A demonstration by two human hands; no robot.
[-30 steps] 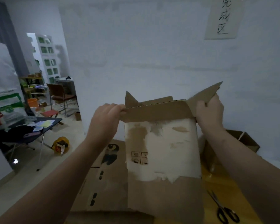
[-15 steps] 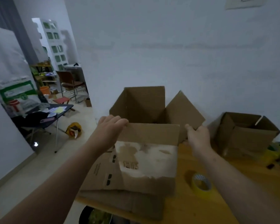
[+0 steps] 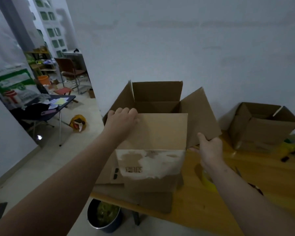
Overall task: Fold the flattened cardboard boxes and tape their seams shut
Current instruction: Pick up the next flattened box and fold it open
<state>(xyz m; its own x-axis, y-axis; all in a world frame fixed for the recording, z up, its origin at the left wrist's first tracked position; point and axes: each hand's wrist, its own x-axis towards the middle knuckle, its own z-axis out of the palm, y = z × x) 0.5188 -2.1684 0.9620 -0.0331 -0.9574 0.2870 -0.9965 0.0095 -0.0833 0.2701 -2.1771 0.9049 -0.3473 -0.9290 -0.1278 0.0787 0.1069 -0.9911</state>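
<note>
- While the cardboard box (image 3: 152, 181) stands open-topped in the middle of the frame, on flattened cardboard (image 3: 109, 178) at the left end of the wooden table (image 3: 245, 167), both my hands are on its flaps.
- My left hand (image 3: 122, 121) sits just left of centre, at the left corner of the near flap (image 3: 160, 132). The fingers bend over the flap's edge and grip it, knuckles up.
- That near flap is folded inward and lies roughly level over the opening, its free edge toward the top of the frame.
- My right hand (image 3: 209, 147), right of centre, pinches the lower corner of the right flap (image 3: 199, 116), thumb on its upper face and fingers beneath.
- The right flap slopes up and outward to the right. The far flap (image 3: 157, 91) stands upright, and the left flap (image 3: 121, 99) angles outward just above my left hand.
- The box body lies between my two hands and below them, its near wall facing me with a torn white patch (image 3: 150, 162).
- A yellow tape roll (image 3: 208, 183) lies on the table below my right wrist, partly hidden by my right forearm (image 3: 242, 189).
- A second box (image 3: 262, 126) sits open at the right of the frame, well apart from the first.
- A round bin (image 3: 104, 213) stands at lower centre, under the table's edge.
</note>
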